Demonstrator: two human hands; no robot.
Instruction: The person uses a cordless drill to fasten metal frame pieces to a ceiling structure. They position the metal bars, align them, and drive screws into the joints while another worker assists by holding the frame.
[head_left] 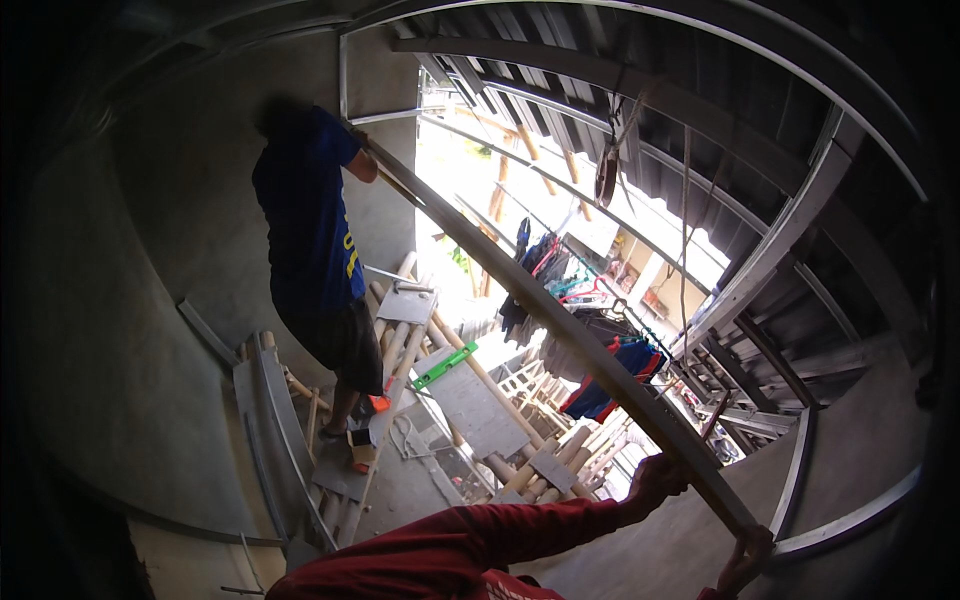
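A long grey metal beam [560, 322] slants across the view from upper left to lower right. Near its lower end my left hand [657, 481], in a red sleeve, is closed on the beam's edge. My right hand [748, 558] grips around the very end, its fingers partly hidden by the metal. At the far end, a co-worker in a blue shirt [308, 205] stands with raised arms, one hand [360, 138] at the beam. The co-worker's other hand is hidden.
Under the beam, clothes [620, 365] hang on a line. Bamboo poles and boards [480, 405] form a platform bearing a green spirit level [445, 366]. Corrugated roofing and steel frame members [780, 235] run overhead at right. A rope [687, 240] dangles there. A grey wall [190, 230] stands left.
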